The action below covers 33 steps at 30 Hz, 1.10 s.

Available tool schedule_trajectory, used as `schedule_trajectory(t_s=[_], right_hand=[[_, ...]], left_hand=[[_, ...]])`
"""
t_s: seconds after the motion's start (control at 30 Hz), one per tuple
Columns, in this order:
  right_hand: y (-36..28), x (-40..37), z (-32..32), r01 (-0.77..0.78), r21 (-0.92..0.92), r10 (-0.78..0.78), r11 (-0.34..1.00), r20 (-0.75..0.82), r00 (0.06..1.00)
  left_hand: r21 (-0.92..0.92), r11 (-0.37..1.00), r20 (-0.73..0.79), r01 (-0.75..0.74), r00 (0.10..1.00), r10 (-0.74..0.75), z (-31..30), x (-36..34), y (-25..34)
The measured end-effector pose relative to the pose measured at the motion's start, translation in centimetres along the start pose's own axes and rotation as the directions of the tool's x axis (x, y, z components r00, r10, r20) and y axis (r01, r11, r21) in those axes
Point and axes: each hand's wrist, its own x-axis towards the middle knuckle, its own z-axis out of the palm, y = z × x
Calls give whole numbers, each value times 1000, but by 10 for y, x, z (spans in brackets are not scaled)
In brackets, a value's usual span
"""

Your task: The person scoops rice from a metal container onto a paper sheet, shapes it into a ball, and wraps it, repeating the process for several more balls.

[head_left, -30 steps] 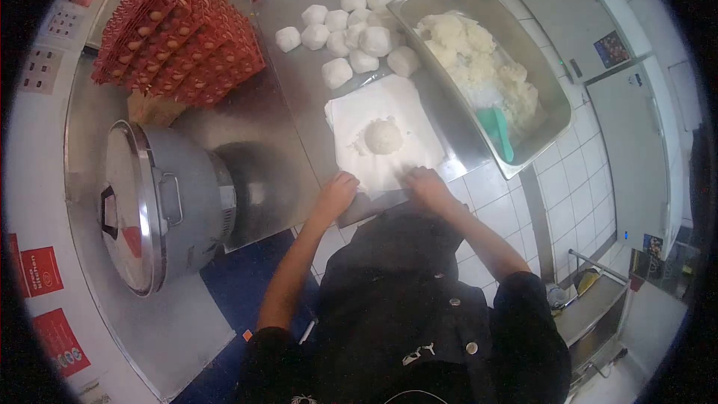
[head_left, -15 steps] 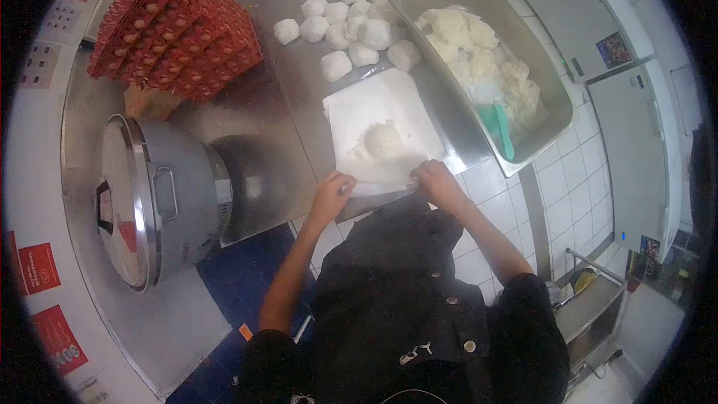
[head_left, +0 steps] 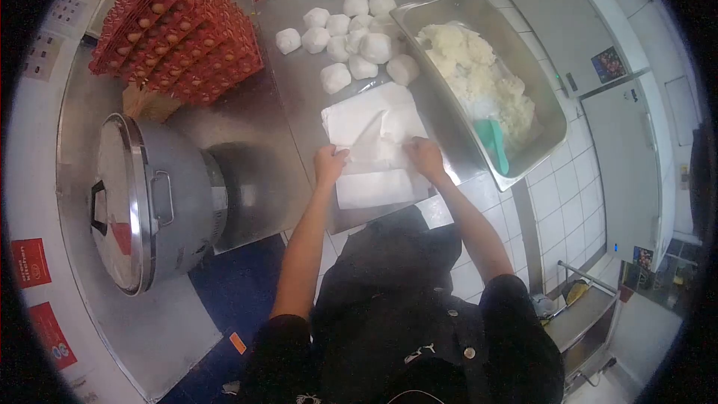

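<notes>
A white sheet of wrapping paper (head_left: 376, 155) is folded up over the mound of rice, which it now covers. My left hand (head_left: 330, 165) pinches the sheet's left side, and my right hand (head_left: 425, 158) grips its right side. Beneath it, more white paper sheets (head_left: 374, 191) lie stacked on the steel table (head_left: 288, 123). Several white wrapped parcels (head_left: 375, 48) sit grouped just beyond the paper. To the right, a deep metal pan (head_left: 559, 133) contains cooked white rice (head_left: 467, 60) and a green rice paddle (head_left: 491, 144).
A large lidded rice cooker (head_left: 176, 198) stands on the left. Behind it rise stacked red egg trays (head_left: 179, 37) holding eggs. White-doored cabinets (head_left: 624, 150) line the right side, with a metal cart (head_left: 583, 314) at lower right.
Both hands have moved away from my body, carrying the sheet's near edge up and over the rice mound. The rice mound was visible before and is now covered.
</notes>
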Motion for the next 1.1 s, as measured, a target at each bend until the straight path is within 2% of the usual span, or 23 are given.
schedule_trajectory(t_s=[0.03,0.13,0.23,0.33,0.37,0.43,0.47,0.53,0.57,0.67,0.7,0.8,0.83,0.93,0.97,1.07,1.1], right_hand=[[-5,-2,-2,3,8,-3,1000,23,1000],[-2,7,0,-5,-49,10,999,106,994],[-18,1,-22,161,276,-150,948,-61,987],[-23,0,-32,396,-45,-395,917,-240,887],[-36,-7,-34,380,-137,-404,915,-289,868],[-39,-16,-19,468,-120,-482,875,-127,867],[-41,-21,-11,512,-107,-518,853,-48,854],[-48,-37,9,581,-124,-588,805,-32,808],[-47,-45,16,570,-119,-578,813,-49,815],[-44,-52,20,516,-77,-521,853,-99,848],[-42,-57,23,491,-51,-493,870,-115,862],[-45,-65,-4,503,-10,-502,864,-105,859],[-39,-67,-6,462,-42,-464,886,-61,884],[-30,-63,-3,277,-28,-278,961,-122,953],[-24,-59,-3,296,46,-280,954,-211,937],[-13,-46,-19,65,456,-131,888,114,985],[-3,-41,-9,305,394,-311,867,-51,949]], left_hand=[[98,995,-12,-7,1000,9,3,3,-3],[213,968,-86,-133,984,154,13,14,-27],[268,893,-290,-362,853,433,1,-8,2],[324,857,-306,-401,812,496,-5,-13,44],[339,862,-265,-376,841,471,-1,-13,62],[371,867,-186,-332,888,420,14,-11,96],[453,849,-156,-272,913,376,25,-9,104],[607,779,-104,-157,956,274,45,-4,112],[641,752,-77,-156,961,265,50,5,105],[706,671,192,-226,973,125,45,39,86],[673,695,233,-253,964,126,39,43,89],[596,768,186,-234,971,151,32,32,114],[563,791,199,-240,968,153,37,34,109],[639,741,166,-206,978,128,53,25,103],[636,745,217,-202,973,79,52,26,101],[559,805,235,-202,969,80,43,39,85],[522,806,294,-281,946,140,37,54,64]])
